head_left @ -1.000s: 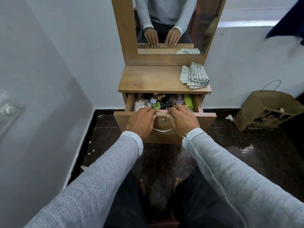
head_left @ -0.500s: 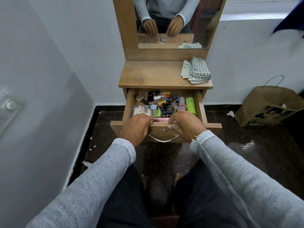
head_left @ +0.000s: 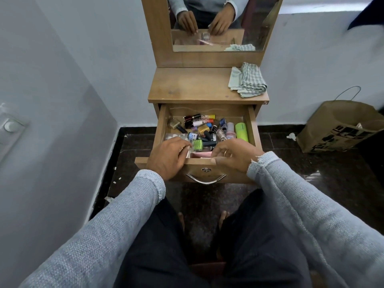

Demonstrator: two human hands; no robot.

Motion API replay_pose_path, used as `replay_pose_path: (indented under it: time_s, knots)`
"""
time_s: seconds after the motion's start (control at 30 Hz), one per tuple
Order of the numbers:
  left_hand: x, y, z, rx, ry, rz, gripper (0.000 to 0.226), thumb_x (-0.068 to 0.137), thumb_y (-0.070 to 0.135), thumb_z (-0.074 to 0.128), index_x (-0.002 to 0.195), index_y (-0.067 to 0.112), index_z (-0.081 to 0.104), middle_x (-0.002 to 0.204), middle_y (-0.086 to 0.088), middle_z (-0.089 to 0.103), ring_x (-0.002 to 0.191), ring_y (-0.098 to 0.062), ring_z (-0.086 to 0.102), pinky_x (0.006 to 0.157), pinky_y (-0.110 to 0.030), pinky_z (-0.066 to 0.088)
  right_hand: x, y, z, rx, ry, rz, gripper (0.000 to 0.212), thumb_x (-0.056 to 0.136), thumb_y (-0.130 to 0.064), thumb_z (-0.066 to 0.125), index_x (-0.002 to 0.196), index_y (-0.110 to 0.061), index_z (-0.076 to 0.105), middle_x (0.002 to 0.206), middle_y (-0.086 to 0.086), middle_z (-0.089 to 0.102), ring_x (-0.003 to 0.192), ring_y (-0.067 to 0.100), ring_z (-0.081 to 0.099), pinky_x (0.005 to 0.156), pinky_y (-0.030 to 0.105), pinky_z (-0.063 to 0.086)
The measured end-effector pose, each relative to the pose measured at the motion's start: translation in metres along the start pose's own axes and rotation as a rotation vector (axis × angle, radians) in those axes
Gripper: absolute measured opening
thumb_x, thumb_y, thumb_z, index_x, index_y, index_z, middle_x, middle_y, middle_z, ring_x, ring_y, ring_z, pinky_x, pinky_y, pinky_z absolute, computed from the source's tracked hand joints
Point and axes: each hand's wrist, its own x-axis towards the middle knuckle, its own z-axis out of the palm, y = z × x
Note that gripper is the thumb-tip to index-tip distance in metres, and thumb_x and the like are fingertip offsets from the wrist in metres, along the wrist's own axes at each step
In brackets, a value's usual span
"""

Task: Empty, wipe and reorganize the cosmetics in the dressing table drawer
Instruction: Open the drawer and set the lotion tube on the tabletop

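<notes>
At six o'clock of the wooden dressing table (head_left: 187,84), pulled-out wooden drawer (head_left: 252,125) crowded with small nail-polish bottles (head_left: 204,129). Left hand (head_left: 166,156) over front edge at seven o'clock, fingers curled into drawer beside lime-green polish bottle (head_left: 197,144); grip on anything not discernible. Right hand (head_left: 232,155) at five o'clock, fingertips bent on front edge near pink flat case (head_left: 200,155). Lime-green cylinder (head_left: 241,132) at three o'clock inside. Folded green-checked cloth (head_left: 248,80) at one o'clock on tabletop. Brown paper bag (head_left: 340,127) on dark floor, far three o'clock.
</notes>
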Motion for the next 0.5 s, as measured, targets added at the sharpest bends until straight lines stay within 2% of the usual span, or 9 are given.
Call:
replay_pose_path:
  time_s: [0.1, 0.2, 0.3, 0.4, 0.5]
  knots:
    - [0.003, 0.000, 0.000, -0.011, 0.011, -0.002, 0.022, 0.096, 0.018, 0.056, 0.110, 0.015, 0.072, 0.112, 0.000, 0.071, 0.100, -0.018, 0.064, 0.081, -0.028, 0.048, 0.006, 0.008, -0.007, 0.051, 0.078, 0.027, 0.013, 0.090, -0.031, 0.064, 0.095, -0.020, 0.070, 0.086, -0.006, 0.068, 0.079, 0.011, 0.064, 0.070, 0.023, 0.054]
    - [0.004, -0.001, 0.000, -0.026, 0.007, -0.006, 0.021, 0.096, 0.020, 0.056, 0.109, 0.016, 0.073, 0.111, 0.001, 0.071, 0.101, -0.017, 0.064, 0.084, -0.032, 0.052, 0.016, 0.018, -0.008, -0.016, 0.105, 0.096, 0.010, 0.089, -0.024, 0.065, 0.098, -0.020, 0.069, 0.092, -0.006, 0.066, 0.084, 0.012, 0.063, 0.073, 0.021, 0.049]
    - [0.006, -0.002, 0.002, -0.052, -0.020, -0.009, 0.022, 0.095, 0.020, 0.056, 0.109, 0.016, 0.073, 0.111, 0.000, 0.072, 0.102, -0.018, 0.064, 0.089, -0.036, 0.052, 0.025, 0.021, -0.007, -0.201, 0.009, 0.084, 0.013, 0.088, -0.017, 0.064, 0.100, -0.019, 0.066, 0.102, -0.004, 0.066, 0.092, 0.016, 0.064, 0.078, 0.024, 0.051]
    - [0.007, -0.002, 0.004, -0.070, -0.036, -0.017, 0.022, 0.096, 0.020, 0.056, 0.110, 0.017, 0.072, 0.111, 0.000, 0.072, 0.102, -0.018, 0.064, 0.090, -0.039, 0.053, 0.030, 0.019, -0.005, -0.254, -0.145, 0.091, 0.029, 0.086, -0.018, 0.069, 0.114, -0.015, 0.063, 0.108, -0.004, 0.064, 0.098, 0.016, 0.061, 0.082, 0.024, 0.048]
    - [0.010, -0.002, 0.005, -0.073, -0.043, -0.024, 0.022, 0.096, 0.020, 0.056, 0.110, 0.015, 0.072, 0.110, -0.001, 0.072, 0.099, -0.018, 0.064, 0.088, -0.039, 0.053, 0.035, 0.019, -0.001, -0.330, -0.238, 0.070, 0.038, 0.088, -0.014, 0.067, 0.125, -0.014, 0.058, 0.123, 0.003, 0.063, 0.110, 0.021, 0.059, 0.094, 0.030, 0.048]
